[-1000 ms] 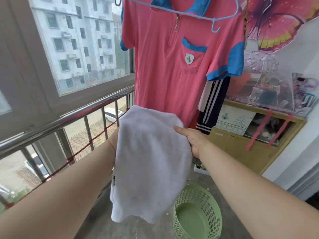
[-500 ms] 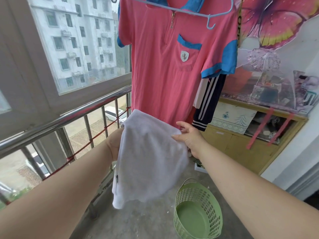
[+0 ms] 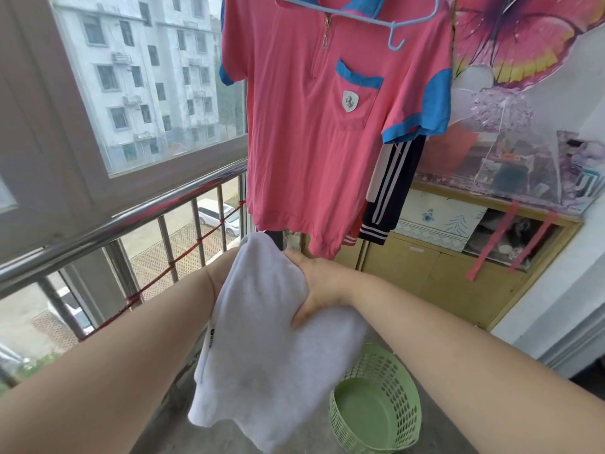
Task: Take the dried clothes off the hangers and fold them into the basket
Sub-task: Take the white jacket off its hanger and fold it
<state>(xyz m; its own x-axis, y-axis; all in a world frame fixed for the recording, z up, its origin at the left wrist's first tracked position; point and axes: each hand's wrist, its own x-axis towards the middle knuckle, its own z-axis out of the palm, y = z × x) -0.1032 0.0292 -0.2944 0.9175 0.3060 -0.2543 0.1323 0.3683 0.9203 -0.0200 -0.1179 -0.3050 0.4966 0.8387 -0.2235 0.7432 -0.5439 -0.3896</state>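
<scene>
Both hands hold a white garment [image 3: 268, 348] in front of me, doubled over and hanging down. My left hand [image 3: 219, 276] is mostly hidden behind its left edge. My right hand [image 3: 317, 286] grips its upper right part, thumb pressed across the cloth. A green plastic basket [image 3: 402, 381] stands on the floor below, to the right, partly covered by the garment; nothing shows inside it. Above hangs a pink polo shirt [image 3: 314, 136] with blue collar and cuffs on a light blue hanger [image 3: 397, 26]. Dark striped clothing [image 3: 389, 191] hangs behind it.
A steel balcony railing [image 3: 131, 221] with a red cord runs along the left under a window. A yellow wooden cabinet [image 3: 442, 270] stands against the far wall under a clear plastic cover [image 3: 523, 158]. A white wall [image 3: 563, 290] closes the right side.
The garment has come lower and my hands closer together. My right hand has shifted from the top corner to a grip across the cloth's middle, folding it over.
</scene>
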